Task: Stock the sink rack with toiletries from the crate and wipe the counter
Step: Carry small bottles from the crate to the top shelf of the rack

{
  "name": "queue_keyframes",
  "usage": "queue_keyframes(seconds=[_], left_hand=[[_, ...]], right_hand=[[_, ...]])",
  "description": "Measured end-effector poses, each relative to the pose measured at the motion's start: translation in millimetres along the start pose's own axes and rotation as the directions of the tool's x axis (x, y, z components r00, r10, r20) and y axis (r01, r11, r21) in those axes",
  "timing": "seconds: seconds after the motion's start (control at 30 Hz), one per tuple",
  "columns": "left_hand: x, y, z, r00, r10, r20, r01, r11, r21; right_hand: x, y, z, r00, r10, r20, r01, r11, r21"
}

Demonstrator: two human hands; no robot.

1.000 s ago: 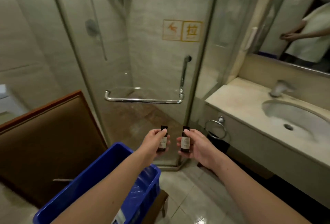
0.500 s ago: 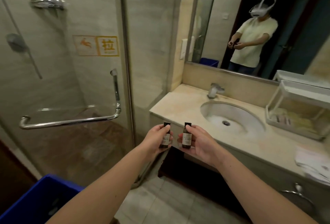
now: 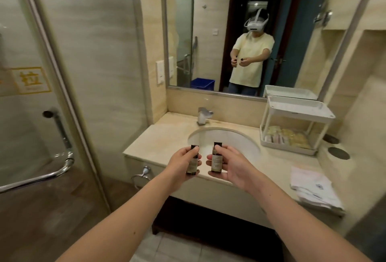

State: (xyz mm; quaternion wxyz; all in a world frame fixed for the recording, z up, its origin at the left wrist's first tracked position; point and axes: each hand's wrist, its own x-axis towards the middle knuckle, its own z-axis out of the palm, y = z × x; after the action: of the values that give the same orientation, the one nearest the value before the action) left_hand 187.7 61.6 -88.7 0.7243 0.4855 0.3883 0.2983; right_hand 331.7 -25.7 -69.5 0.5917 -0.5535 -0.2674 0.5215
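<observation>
My left hand grips a small dark bottle with a pale label, held upright. My right hand holds a second, matching bottle upright beside it. Both bottles hover over the front edge of the beige counter, just before the sink basin. The white two-tier rack stands at the counter's right; its top shelf looks bare, its lower tray holds several pale sachets. A folded white cloth lies on the counter's right front.
A chrome tap stands behind the basin, under the mirror. The glass shower door with its chrome handle is at the left. A towel ring hangs below the counter. Two dark round discs lie right of the rack.
My view has swung right, from the shower door and blue crate to the sink and rack. Both hands kept their bottles and now hover at the counter's front edge.
</observation>
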Motion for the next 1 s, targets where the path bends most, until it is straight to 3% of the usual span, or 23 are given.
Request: queue_keyframes(seconds=[0.43,0.67,1.0], left_hand=[[99,3,119,0.967,-0.049,0.251,0.032,0.997,0.071],[171,18,183,0.926,-0.084,0.368,0.053,0.994,0.093],[263,60,240,0.87,-0.001,0.492,-0.125,0.967,0.224]], right_hand=[[30,-40,-120,0.963,-0.078,-0.256,0.101,0.992,0.079],[66,-68,-173,0.901,-0.116,-0.418,0.145,0.989,0.04],[129,-127,-221,0.816,-0.198,-0.543,0.212,0.977,-0.037]])
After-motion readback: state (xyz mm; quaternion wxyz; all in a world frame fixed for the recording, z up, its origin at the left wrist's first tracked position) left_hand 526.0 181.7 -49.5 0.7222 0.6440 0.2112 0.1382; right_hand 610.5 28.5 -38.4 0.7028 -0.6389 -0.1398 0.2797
